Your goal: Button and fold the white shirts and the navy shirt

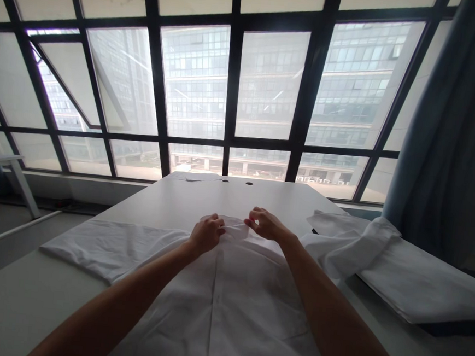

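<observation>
A white shirt [244,299] lies spread on the white table, its collar end away from me and a straight line running down its middle. One sleeve [112,245] stretches out to the left. My left hand [207,234] is closed, pinching the left part of the collar [235,230]. At the collar's right end, my right hand [265,224] has its thumb and fingers pinched together on the fabric. The cloth between the two hands is slightly raised. The lower end of the shirt runs out of view between my forearms.
On the right, a folded pile of white cloth [422,280] lies on the table [277,195], with something dark under it. White sheets [196,176] lie at the far edge near two dark round holes. Windows stand behind; a blue curtain [434,133] hangs at right, another white table [0,160] stands left.
</observation>
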`<state>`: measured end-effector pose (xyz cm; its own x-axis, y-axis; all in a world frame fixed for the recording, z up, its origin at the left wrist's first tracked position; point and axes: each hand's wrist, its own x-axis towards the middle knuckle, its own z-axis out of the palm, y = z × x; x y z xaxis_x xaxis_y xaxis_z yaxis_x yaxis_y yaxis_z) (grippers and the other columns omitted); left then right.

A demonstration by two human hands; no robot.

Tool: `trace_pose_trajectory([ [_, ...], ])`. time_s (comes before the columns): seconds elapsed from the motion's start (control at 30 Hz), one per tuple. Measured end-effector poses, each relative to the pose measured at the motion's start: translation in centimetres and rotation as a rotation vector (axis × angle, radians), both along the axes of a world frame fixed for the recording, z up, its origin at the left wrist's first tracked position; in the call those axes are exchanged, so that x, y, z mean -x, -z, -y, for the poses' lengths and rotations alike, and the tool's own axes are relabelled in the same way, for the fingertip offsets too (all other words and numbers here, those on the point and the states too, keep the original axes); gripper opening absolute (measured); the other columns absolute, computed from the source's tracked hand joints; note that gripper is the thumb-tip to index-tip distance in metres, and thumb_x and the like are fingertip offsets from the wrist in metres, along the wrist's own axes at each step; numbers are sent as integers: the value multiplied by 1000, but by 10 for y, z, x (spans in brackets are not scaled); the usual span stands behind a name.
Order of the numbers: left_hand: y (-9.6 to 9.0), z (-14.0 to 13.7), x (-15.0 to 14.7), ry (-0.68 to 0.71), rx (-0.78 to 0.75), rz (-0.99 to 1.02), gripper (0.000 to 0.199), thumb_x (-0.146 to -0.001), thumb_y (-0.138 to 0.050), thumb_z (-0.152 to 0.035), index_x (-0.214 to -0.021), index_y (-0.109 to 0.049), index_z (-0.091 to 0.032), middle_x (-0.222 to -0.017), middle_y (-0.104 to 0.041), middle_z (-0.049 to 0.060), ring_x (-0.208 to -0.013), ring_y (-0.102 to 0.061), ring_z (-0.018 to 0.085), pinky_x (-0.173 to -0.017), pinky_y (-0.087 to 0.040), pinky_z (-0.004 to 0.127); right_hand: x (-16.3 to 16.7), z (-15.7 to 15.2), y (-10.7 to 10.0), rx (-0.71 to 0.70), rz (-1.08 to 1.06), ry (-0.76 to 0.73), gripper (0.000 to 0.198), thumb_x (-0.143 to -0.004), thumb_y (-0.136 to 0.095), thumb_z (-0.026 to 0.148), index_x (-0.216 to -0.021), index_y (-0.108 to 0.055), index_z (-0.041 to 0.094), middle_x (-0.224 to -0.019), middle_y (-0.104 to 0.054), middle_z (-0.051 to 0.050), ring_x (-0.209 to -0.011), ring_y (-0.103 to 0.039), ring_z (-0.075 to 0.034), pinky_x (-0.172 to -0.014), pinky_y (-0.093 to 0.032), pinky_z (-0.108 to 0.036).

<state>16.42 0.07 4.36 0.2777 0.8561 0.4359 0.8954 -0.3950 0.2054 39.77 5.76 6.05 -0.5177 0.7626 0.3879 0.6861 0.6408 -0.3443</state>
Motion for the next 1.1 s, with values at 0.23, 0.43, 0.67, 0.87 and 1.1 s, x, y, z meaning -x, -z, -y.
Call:
trace_pose_trajectory([
  [0.23,-3,1,2,76,22,140,47,-97,-44,-48,-76,-72,-17,-87,-70,7,-75,-64,18,-70,-46,28,-4,-13,11,156,-248,-140,33,-76,-75,41,-103,-70,21,-115,-57,-10,-95,-62,-22,-80,-55,-38],
  [0.43,-10,-3,-5,59,65,216,54,-97,-43,-47,-62,-68,-16,-74,-70,5,-63,-60,15,-60,-41,24,7,-9,8,205,-272,-177,44,-75,-76,35,-117,-68,28,-128,-51,-9,-103,-59,-22,-86,-56,-43],
  [0.67,-15,-1,-6,40,75,201,30,-90,-60,-40,-78,-76,-16,-77,-73,6,-70,-64,17,-66,-43,25,9,-9,6,32,-80,-56,7,-80,-74,26,-83,-73,19,-115,-61,-10,-97,-61,-23,-92,-49,-41],
  [0.87,-14,-1,-14,17,-43,98,13,-85,-61,-23,-83,-73,-18,-91,-73,6,-83,-66,20,-77,-47,29,21,6,-6,-129,82,134,8,-89,-63,19,-92,-70,19,-108,-63,-11,-94,-60,-24,-87,-46,-36],
  [1.1,-20,-15,6,169,-98,93,27,-91,-51,-29,-111,-66,-18,-122,-66,10,-113,-60,25,-98,-47,38,10,2,-4,-146,-47,308,32,-94,-47,14,-124,-57,17,-114,-63,-16,-96,-61,-27,-87,-45,-37],
])
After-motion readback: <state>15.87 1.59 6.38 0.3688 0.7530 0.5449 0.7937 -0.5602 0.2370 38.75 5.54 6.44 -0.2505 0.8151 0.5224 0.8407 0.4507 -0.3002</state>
